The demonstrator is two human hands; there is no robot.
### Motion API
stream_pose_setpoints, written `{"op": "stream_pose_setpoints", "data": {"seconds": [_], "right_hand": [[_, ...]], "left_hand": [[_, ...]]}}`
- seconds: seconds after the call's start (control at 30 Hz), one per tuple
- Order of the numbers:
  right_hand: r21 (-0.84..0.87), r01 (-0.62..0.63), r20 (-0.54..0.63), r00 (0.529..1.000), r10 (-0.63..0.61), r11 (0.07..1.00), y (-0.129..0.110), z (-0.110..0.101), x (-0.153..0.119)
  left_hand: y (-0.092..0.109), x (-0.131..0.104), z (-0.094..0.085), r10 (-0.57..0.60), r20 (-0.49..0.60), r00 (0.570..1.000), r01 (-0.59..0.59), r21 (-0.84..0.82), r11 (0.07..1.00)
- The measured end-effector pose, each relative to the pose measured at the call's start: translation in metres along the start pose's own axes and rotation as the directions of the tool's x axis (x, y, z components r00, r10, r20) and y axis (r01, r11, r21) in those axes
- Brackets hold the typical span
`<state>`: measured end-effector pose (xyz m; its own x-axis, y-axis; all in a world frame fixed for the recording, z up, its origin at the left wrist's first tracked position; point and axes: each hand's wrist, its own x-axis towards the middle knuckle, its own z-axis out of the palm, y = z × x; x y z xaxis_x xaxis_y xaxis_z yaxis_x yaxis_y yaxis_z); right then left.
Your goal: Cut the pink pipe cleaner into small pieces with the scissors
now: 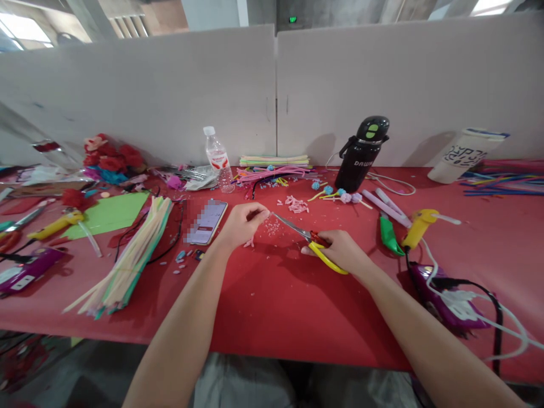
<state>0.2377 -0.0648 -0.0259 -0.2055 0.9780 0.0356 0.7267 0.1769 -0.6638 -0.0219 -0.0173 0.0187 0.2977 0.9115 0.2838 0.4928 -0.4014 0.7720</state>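
Scissors with yellow and red handles are gripped in my right hand, their blades pointing left. The blade tips reach the fingertips of my left hand. Those fingers are pinched together; whatever they hold is too small to make out. Tiny pale clippings lie on the red table below the blade tips. A pile of short pink pieces sits just behind the scissors. A few more pink bits rest beneath my left hand.
A phone and a bundle of pale stems lie left. Behind stand a water bottle and a black flask. On the right are a yellow glue gun, a purple power strip with cables and a white cup.
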Motion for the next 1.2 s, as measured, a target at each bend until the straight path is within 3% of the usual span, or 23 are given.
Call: {"op": "stream_pose_setpoints", "data": {"seconds": [0.23, 0.37, 0.5, 0.57, 0.77, 0.87, 0.97, 1.07, 1.2], "right_hand": [[0.000, -0.053, -0.068, 0.996, 0.053, 0.999, 0.003, 0.002, 0.000], [-0.050, -0.065, -0.118, 0.991, 0.059, 0.997, 0.006, 0.003, 0.001], [-0.061, -0.069, -0.113, 0.992, 0.062, 0.996, 0.008, 0.004, 0.001], [-0.062, -0.066, -0.107, 0.993, 0.059, 0.996, 0.008, 0.004, 0.002], [-0.077, -0.072, -0.109, 0.992, 0.063, 0.994, 0.008, 0.004, 0.002], [-0.081, -0.063, -0.115, 0.992, 0.054, 0.995, 0.009, 0.005, 0.002], [-0.099, -0.074, -0.142, 0.988, 0.060, 0.992, 0.011, 0.006, 0.003], [-0.104, -0.108, -0.203, 0.975, 0.085, 0.989, 0.012, 0.005, 0.004], [-0.079, -0.134, -0.274, 0.956, 0.107, 0.988, 0.011, 0.002, 0.005]], "left_hand": [[-0.005, 0.001, -0.006, 0.010, 0.037, 0.999, -0.012, 0.053, 0.999], [-0.013, 0.002, -0.017, -0.072, 0.137, 0.988, 0.039, 0.229, 0.973], [-0.023, 0.000, -0.031, -0.255, 0.331, 0.908, 0.144, 0.326, 0.934], [-0.028, -0.002, -0.036, -0.314, 0.377, 0.871, 0.178, 0.352, 0.919], [-0.037, -0.003, -0.042, -0.424, 0.257, 0.868, 0.272, 0.468, 0.841], [-0.033, -0.004, -0.042, -0.366, 0.162, 0.916, 0.246, 0.493, 0.835], [-0.030, -0.004, -0.042, -0.223, 0.012, 0.975, 0.187, 0.499, 0.846], [-0.032, 0.002, -0.037, -0.128, -0.091, 0.988, 0.156, 0.465, 0.872], [-0.040, 0.024, -0.014, -0.169, -0.076, 0.983, 0.186, 0.382, 0.905]]}}
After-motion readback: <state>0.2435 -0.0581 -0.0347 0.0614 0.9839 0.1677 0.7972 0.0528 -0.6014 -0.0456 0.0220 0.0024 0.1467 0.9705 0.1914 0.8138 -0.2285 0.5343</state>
